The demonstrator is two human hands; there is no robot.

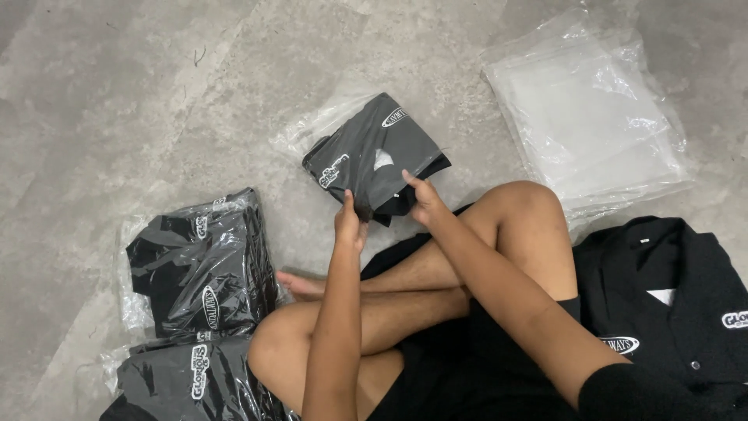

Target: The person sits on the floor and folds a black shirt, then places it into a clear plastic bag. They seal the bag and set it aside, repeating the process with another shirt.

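The folded black shirt (pixel 378 160) lies on the floor (pixel 117 93), just in front of the person's crossed legs, half inside a clear bag (pixel 312 132). The left hand (pixel 350 222) and right hand (pixel 423 200) pinch its near edge. It looks soft and light, and the plastic slippery; I would hold the cloth itself.

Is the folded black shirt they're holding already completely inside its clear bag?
No, the folded black shirt is only partly inside the clear bag; its near edge sticks out at both hands.
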